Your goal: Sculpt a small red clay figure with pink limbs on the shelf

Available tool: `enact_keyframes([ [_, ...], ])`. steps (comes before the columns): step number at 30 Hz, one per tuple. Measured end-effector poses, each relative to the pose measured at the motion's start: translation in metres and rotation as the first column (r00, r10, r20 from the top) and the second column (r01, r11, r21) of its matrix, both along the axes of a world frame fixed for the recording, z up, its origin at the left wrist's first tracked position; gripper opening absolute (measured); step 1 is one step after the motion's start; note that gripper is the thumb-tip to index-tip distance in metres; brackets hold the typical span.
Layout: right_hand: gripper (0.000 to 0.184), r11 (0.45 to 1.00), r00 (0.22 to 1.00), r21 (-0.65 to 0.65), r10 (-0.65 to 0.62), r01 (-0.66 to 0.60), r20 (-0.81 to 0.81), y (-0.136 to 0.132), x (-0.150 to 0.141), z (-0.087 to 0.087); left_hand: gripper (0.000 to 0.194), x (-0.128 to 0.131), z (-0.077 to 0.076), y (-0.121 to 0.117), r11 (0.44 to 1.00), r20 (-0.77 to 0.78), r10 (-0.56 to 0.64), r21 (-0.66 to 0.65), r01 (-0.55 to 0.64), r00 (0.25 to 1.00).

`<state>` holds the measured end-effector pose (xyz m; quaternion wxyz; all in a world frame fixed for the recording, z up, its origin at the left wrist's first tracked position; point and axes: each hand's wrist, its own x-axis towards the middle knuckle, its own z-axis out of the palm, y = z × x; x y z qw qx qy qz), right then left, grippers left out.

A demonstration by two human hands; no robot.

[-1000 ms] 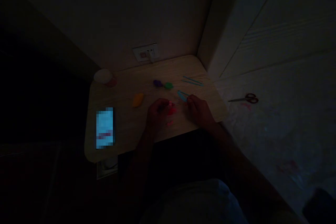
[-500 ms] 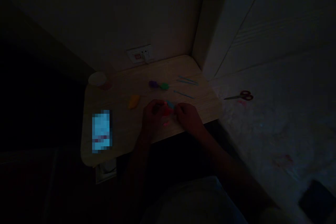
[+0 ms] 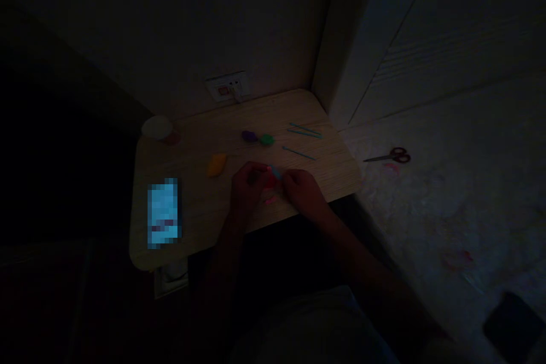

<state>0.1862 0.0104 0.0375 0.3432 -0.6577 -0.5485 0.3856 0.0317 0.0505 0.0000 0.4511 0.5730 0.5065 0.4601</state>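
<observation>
closer together than a second ago, my left hand (image 3: 249,190) and right hand (image 3: 305,192) meet above the surface (image 3: 328,168), fingers (image 3: 261,169) clenched on a red clay lump (image 3: 271,183) with a blue piece (image 3: 275,171) at its top; thin blue sticks (image 3: 303,153) lie at 1 o'clock, orange clay (image 3: 216,165) at 10.

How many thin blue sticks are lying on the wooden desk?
3. Two blue sticks lie close together near the desk's far right corner; a third blue stick lies nearer the hands. A blue bit between the left hand and right hand may be another; darkness hides it.
</observation>
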Motion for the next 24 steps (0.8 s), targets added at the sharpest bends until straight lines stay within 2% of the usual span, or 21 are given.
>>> enact_keyframes([
  [5, 0.039, 0.997, 0.993, -0.06, 0.039, -0.045, -0.108, 0.0, -0.002, -0.001, 0.021, 0.001, 0.0, -0.001, 0.999, 0.041, -0.025, -0.047, 0.027, 0.999],
  [9, 0.039, 0.997, 0.996, -0.065, 0.028, -0.034, -0.09, 0.0, -0.003, -0.001, 0.02, 0.0, 0.001, -0.001, 0.999, 0.036, -0.025, -0.046, 0.027, 0.999],
  [14, 0.037, 0.999, 1.0, 0.025, 0.024, -0.024, 0.009, 0.001, 0.004, -0.003, 0.019, 0.0, -0.002, 0.0, 1.0, 0.004, -0.016, 0.003, 0.016, 1.0],
  [18, 0.034, 0.998, 0.998, 0.061, -0.014, 0.01, 0.062, 0.002, 0.017, -0.006, 0.02, 0.002, -0.001, -0.001, 0.999, 0.064, -0.006, -0.039, 0.008, 0.998],
  [24, 0.027, 0.971, 0.993, 0.226, 0.051, -0.074, 0.105, 0.0, 0.034, -0.008, 0.022, 0.004, 0.003, -0.002, 0.999, 0.091, -0.017, -0.048, 0.022, 0.996],
])
